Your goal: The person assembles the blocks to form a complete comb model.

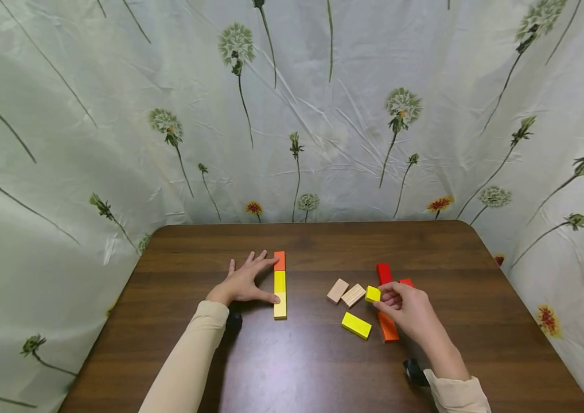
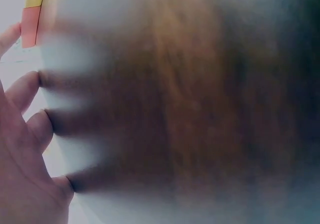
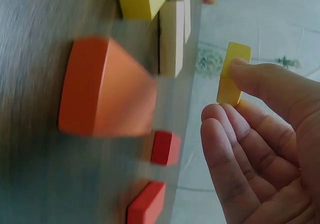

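Note:
My left hand [image 1: 244, 282] lies beside a straight row of three blocks on the table, fingers spread. Its index fingertip touches the orange block [image 1: 279, 261] at the far end and its thumb touches the pale yellow block [image 1: 280, 306] at the near end. A yellow block [image 1: 279, 281] sits between those two. On the other side, my right hand [image 1: 407, 307] pinches a small yellow block [image 3: 235, 74] between thumb and fingers, held above the table. Under and beside that hand lie an orange-red block [image 1: 388, 328] and two red blocks [image 1: 384, 273], one partly hidden.
Two plain wooden blocks [image 1: 338, 291] lie left of the right hand, with another yellow block [image 1: 356, 325] nearer to me. The brown wooden table [image 1: 312, 367] ends at a flower-print cloth [image 1: 323, 115] behind it.

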### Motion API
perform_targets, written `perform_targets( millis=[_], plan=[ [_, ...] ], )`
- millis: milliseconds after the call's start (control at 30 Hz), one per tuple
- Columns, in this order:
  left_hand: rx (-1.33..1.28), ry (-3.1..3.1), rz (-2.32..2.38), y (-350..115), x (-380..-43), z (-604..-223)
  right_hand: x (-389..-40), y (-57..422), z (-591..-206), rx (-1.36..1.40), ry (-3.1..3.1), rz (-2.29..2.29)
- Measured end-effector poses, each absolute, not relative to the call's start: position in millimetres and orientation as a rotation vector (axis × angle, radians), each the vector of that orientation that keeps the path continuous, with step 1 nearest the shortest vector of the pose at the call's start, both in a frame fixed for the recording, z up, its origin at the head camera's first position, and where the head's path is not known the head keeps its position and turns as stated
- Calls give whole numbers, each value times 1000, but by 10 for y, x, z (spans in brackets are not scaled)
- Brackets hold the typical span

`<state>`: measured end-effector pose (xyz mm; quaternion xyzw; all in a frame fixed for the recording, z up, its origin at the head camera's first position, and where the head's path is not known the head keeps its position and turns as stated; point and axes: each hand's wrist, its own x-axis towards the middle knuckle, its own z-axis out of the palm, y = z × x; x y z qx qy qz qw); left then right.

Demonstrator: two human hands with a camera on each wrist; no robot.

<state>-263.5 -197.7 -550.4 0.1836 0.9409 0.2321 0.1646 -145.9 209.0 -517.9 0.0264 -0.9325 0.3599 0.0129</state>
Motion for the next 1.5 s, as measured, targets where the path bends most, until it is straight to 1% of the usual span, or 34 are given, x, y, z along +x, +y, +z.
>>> perform_targets(
  millis=[467, 833, 1500],
  plan=[
    [531, 2677, 661, -1979, -2637, -5493, -1446, 1768, -5204, 254, -2869, 1215],
    [532, 2686, 649, -1994, -2623, -5506, -1456, 1572, -5300, 500, -2862, 1150],
    [541, 2691, 656, -1997, -2650, -5536, -1412, 1254, -5363, 650, -2831, 1171]
  ],
)
